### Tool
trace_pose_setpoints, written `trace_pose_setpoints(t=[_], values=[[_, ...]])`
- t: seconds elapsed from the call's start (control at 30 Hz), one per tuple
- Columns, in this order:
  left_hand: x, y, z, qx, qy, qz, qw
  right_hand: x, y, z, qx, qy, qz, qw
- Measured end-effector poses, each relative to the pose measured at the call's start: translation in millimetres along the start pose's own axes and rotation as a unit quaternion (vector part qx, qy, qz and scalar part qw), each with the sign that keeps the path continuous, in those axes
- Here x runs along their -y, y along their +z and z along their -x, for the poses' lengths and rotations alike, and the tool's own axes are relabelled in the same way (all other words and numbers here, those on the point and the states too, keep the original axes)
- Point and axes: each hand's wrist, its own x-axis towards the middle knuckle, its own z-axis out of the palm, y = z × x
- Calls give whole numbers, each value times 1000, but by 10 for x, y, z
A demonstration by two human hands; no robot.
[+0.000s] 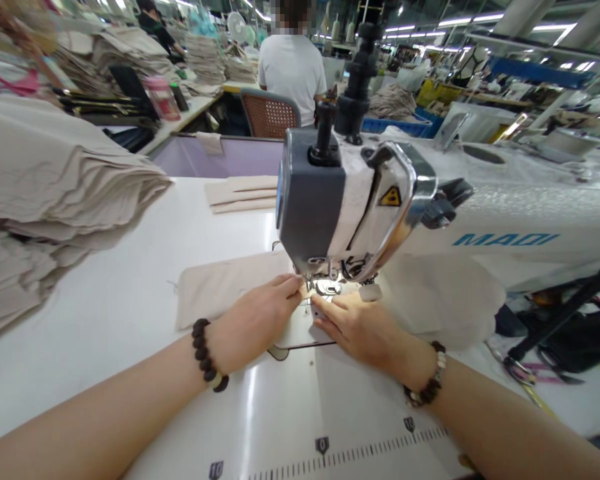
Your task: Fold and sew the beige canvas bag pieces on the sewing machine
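A beige fabric piece [215,287] lies across the sewing machine bed, passing beneath the presser foot [329,287]. On its left side, my left hand [257,320] has its fingers drawn together at the cloth's edge, close to the foot. My right hand [365,327] lies with fingers stretched out just in front and right of the foot, its fingertips down by the needle plate. Pale fabric [440,300] spreads beyond that hand, under the machine arm. The sewing machine head [313,193] stands over both hands and hides part of the cloth.
Stacked beige fabric [55,173] is heaped on the table's left. Several folded strips [243,195] lie behind the machine head. A ruler scale [325,457] runs along the front edge. Black scissors or a tool [520,363] lie at right. A person in white [293,70] sits ahead.
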Motion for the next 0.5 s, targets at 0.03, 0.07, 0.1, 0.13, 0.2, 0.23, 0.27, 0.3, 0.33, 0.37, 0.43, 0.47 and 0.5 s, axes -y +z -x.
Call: trace_pose_setpoints(t=[0.03, 0.07, 0.1, 0.13, 0.2, 0.23, 0.27, 0.3, 0.33, 0.37, 0.43, 0.47, 0.5], values=[[7, -4, -9, 4, -1, 0, 1000, 1, 3, 2, -2, 0, 4, 1000], [13, -10, -19, 9, -4, -1, 1000, 3, 5, 4, -3, 0, 7, 1000], [18, -18, -29, 9, -8, -2, 1000, 4, 5, 5, -3, 0, 10, 1000], [23, -26, -38, 10, -13, -5, 1000, 5, 5, 6, -2, 2, 11, 1000], [33, -36, -51, 12, -21, -14, 1000, 5, 4, 7, 2, 5, 9, 1000], [39, -36, -54, 11, -23, -17, 1000, 5, 3, 7, 3, 6, 8, 1000], [45, -32, -56, 9, -24, -19, 999, 5, 0, 6, 4, 6, 7, 1000], [51, -24, -55, 5, -23, -19, 1000, 5, -5, 4, 4, 5, 6, 1000], [57, -13, -53, -1, -22, -17, 1000, 5, -13, 2, 4, 4, 6, 1000], [61, -1, -50, -6, -20, -17, 1000, 7, -23, -1, 6, 4, 6, 1000], [61, 18, -38, -10, -16, -24, 1000, 13, -43, -5, 13, 4, 2, 1000], [54, 21, -31, -10, -13, -33, 999, 17, -51, -5, 16, 4, 1, 1000], [43, 18, -21, -8, -14, -45, 999, 22, -55, -3, 16, 4, 1, 1000]])
